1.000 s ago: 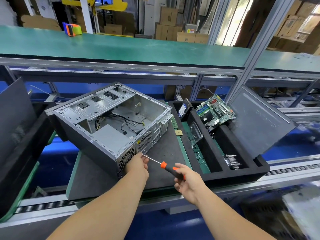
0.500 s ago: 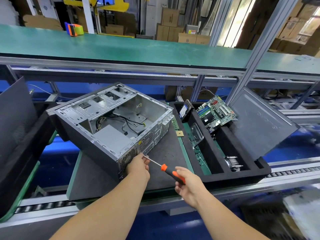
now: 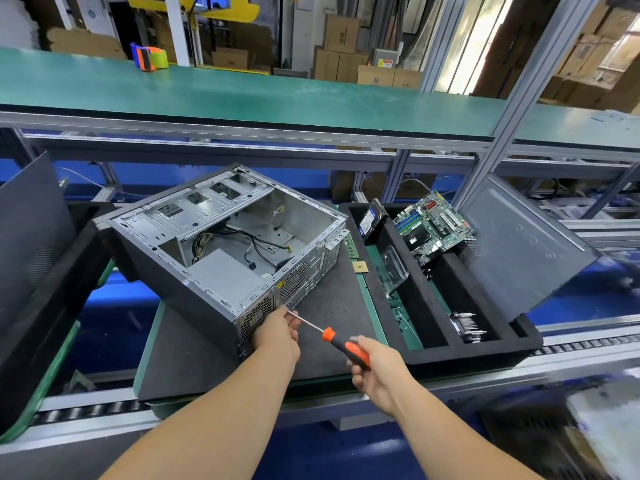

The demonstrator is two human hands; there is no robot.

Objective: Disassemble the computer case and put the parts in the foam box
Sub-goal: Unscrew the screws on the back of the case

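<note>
1. The computer case (image 3: pixel 221 244) lay on its side, open face up, on a dark mat (image 3: pixel 322 306) at the centre of the frame; cables and a grey power supply unit (image 3: pixel 225 275) were visible inside.
2. The left hand (image 3: pixel 277 332) rested against the case's rear panel at its lower corner, fingers curled at the tip of the screwdriver shaft; whether they pinched the shaft could not be told.
3. The right hand (image 3: pixel 375 370) gripped the orange and black handle of the screwdriver (image 3: pixel 332 337), its fingers wrapped round it, the shaft pointing up-left to the rear panel.
4. The foam box (image 3: pixel 485 355) stood just right of the mat, touching its edge. Its compartments held a hard drive (image 3: pixel 370 220), a motherboard (image 3: pixel 433 223) tilted against the far wall, a clear plastic piece (image 3: pixel 393 268) and a heatsink (image 3: pixel 465 327).
5. A dark case side panel (image 3: pixel 526 244) leaned against the box's right side.
6. A tape dispenser (image 3: pixel 149 57) sat on the green upper tabletop (image 3: pixel 277 91), upper left of the frame.
</note>
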